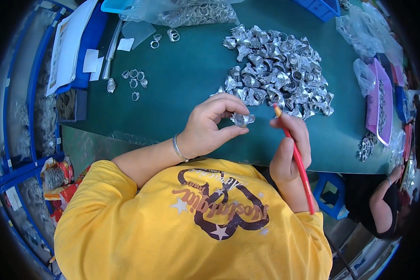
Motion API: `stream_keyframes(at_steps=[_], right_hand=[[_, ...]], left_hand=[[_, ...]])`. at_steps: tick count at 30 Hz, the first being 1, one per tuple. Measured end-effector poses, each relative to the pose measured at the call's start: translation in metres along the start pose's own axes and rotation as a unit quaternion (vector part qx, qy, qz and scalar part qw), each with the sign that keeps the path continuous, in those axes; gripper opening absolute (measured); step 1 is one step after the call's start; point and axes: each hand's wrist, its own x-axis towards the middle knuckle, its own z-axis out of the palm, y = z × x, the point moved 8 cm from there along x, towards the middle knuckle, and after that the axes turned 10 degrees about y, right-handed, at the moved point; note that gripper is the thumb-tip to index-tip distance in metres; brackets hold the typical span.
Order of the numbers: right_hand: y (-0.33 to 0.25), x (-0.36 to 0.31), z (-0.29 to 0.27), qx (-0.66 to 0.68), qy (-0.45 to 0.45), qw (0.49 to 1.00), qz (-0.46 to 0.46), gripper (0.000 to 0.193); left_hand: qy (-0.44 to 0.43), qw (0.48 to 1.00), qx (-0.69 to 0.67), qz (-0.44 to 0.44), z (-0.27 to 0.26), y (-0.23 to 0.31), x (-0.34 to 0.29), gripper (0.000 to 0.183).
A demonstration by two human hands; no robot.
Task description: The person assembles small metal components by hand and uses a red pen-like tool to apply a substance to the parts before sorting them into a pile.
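Note:
Between thumb and fingers of my left hand (209, 122) is a silver-coloured metal ring (242, 120), held above the near part of the green table. My right hand (291, 149) grips a red pencil (301, 170), its tip pointing up and away from me, a little to the right of the ring and apart from it. Just beyond both hands lies a big heap of similar silver rings (280, 67). Several thinner rings (134, 74) sit loose on the left of the table, with a few more farther back.
Clear bags of rings (198, 13) lie at the back. A pink basket (375, 102) stands at the right edge, a blue bin (319, 7) behind. Papers (70, 46) and a grey box (72, 105) are at left. Another person (380, 205) sits at right beside a blue stool (331, 193).

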Motion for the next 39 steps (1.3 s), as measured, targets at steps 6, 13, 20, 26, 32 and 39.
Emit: stream_keyframes(at_steps=[6,13,20,26,32,39], right_hand=[[-0.009,-0.004,0.004,0.06,-0.029,0.997,-0.036,0.013],[-0.011,-0.002,0.009,0.058,-0.035,0.997,-0.04,0.013],[-0.01,0.0,0.013,0.041,-0.051,0.997,-0.026,0.012],[-0.004,0.002,0.007,0.031,-0.051,0.998,-0.027,0.011],[0.003,0.002,0.0,0.071,-0.004,0.997,0.011,0.006],[0.007,-0.001,0.0,0.066,0.003,0.998,0.022,0.006]], left_hand=[[-0.003,1.0,0.028,0.011,0.004,0.001,-0.003,0.034],[0.044,0.993,0.072,0.077,0.003,0.018,-0.003,0.031],[0.006,0.982,0.135,0.134,0.007,0.026,-0.005,0.037],[-0.001,0.993,0.078,0.091,0.006,0.016,-0.007,0.042],[0.002,1.0,0.001,0.021,0.002,0.004,-0.005,0.043],[0.004,0.935,-0.239,-0.263,0.008,-0.023,-0.008,0.034]])
